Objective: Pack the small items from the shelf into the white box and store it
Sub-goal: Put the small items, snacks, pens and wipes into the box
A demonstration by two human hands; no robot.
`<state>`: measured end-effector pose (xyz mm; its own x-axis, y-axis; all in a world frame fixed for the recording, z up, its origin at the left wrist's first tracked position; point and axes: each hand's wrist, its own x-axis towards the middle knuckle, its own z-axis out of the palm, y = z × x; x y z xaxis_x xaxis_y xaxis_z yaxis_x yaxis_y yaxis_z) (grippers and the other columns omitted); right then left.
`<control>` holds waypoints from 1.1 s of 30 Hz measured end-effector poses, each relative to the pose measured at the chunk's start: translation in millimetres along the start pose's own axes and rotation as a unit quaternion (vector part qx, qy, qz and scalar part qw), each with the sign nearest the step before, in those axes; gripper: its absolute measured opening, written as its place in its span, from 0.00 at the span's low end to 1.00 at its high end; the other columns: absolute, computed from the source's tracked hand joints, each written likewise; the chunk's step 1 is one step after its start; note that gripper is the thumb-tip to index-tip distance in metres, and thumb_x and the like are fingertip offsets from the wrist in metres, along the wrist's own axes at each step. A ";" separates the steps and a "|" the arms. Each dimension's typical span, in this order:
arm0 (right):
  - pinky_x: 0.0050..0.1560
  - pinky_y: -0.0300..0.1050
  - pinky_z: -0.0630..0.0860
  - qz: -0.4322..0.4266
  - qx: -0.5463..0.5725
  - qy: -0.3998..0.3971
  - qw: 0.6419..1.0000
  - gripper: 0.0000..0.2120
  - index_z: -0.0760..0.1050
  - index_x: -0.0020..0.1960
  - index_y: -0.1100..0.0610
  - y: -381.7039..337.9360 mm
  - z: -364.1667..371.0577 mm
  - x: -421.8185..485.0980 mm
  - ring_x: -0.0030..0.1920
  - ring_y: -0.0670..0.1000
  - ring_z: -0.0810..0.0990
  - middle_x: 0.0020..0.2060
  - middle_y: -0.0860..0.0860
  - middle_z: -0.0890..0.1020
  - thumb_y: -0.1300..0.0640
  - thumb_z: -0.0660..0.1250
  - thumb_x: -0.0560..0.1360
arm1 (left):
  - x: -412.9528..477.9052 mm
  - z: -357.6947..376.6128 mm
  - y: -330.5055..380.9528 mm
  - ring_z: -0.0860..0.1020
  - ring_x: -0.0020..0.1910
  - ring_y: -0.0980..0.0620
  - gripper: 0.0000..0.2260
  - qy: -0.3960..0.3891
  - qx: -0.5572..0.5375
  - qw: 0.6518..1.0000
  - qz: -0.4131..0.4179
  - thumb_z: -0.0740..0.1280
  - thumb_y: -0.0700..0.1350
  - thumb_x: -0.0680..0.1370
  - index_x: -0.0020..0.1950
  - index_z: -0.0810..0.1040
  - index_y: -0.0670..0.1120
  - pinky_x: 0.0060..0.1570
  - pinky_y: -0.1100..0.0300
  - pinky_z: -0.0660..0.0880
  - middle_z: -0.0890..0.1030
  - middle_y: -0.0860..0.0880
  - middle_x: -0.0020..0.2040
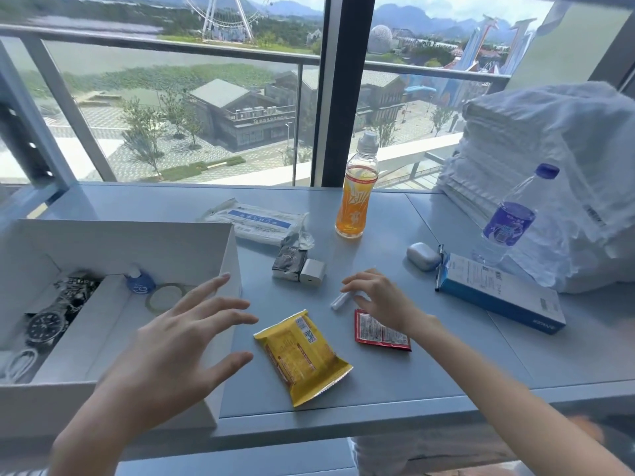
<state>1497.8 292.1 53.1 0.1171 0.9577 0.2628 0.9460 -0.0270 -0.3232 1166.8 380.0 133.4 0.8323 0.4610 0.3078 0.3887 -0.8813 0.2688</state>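
Packing is mid-way: the white box (192, 242) already holds a watch (46, 326) and tape ring (165, 297). Right of the box, the right hand (381, 300) closes loosely on a white tube (340, 300); the left hand (178, 341) hovers spread and empty. Next: lift the tube into the box.

Orange drink bottle (357, 194) upright by window frame (343, 91); water bottle (512, 218) right of it, leaning on towel stack (536, 159).
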 end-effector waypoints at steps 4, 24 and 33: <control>0.57 0.47 0.71 0.041 -0.054 -0.065 0.996 0.11 0.79 0.55 0.56 4.2 6.0 7.8 0.56 0.52 0.72 0.54 0.49 0.79 0.63 0.63 0.76 | -0.5 0.2 0.3 0.54 0.71 0.68 0.18 0.004 -0.004 1.000 0.002 0.55 0.68 0.70 0.55 0.75 0.65 0.46 0.54 0.75 0.70 0.73 0.59; 0.45 0.48 0.72 0.318 -0.267 -0.001 0.910 0.11 0.72 0.58 0.58 64.1 -45.0 -5.8 0.57 0.58 0.73 0.55 0.55 0.75 0.60 0.57 0.78 | -0.5 3.8 -2.4 0.56 0.71 0.67 0.17 0.014 -0.003 1.000 0.008 0.55 0.68 0.71 0.54 0.74 0.66 0.43 0.58 0.75 0.71 0.73 0.58; 0.60 0.54 0.69 0.232 -0.161 -0.058 0.958 0.17 0.70 0.65 0.58 77.8 -27.8 -6.1 0.63 0.60 0.69 0.75 0.51 0.54 0.64 0.55 0.77 | -0.6 2.3 -1.0 0.55 0.71 0.68 0.17 0.007 -0.001 1.000 0.001 0.55 0.69 0.70 0.54 0.74 0.67 0.41 0.60 0.72 0.70 0.74 0.59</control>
<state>1579.0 276.3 51.6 0.5301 0.8464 0.0509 0.8469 -0.5257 -0.0796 1166.9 380.3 130.8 0.8275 0.4608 0.3209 0.3864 -0.8819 0.2701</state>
